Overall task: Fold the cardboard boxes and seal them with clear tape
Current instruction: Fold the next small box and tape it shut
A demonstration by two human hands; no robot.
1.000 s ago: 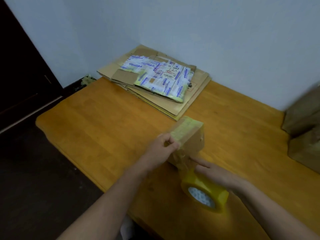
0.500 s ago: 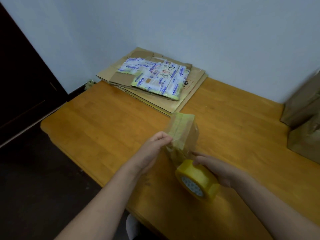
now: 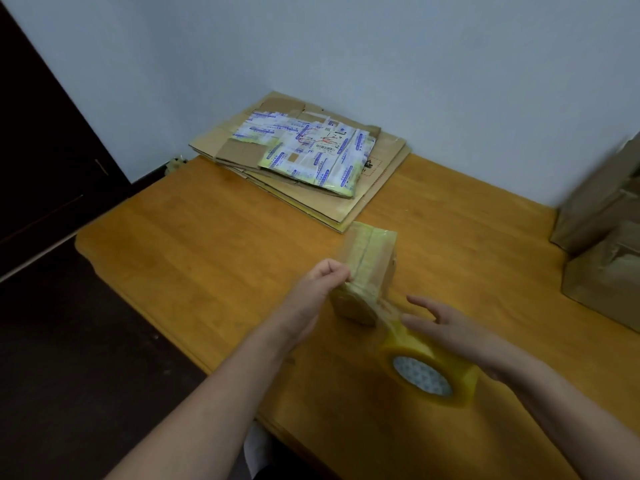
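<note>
A small folded cardboard box (image 3: 375, 258), taped over its top, stands on the wooden table (image 3: 214, 244). My left hand (image 3: 320, 285) grips its near left edge with closed fingers. A yellowish roll of clear tape (image 3: 429, 368) sits to the right and nearer, joined to the box by a stretched strip of tape. My right hand (image 3: 446, 327) lies over the roll, palm on its top, with the fingers spread and pointing toward the box.
A stack of flattened cardboard boxes (image 3: 301, 161) with printed labels lies at the table's far corner against the white wall. Brown assembled boxes (image 3: 606, 237) stand at the right edge. Dark floor and a dark door are to the left.
The box was tilted up more upright under my left hand. The tape roll moved down and right, away from the box, drawing out tape, and my right hand's fingers spread apart.
</note>
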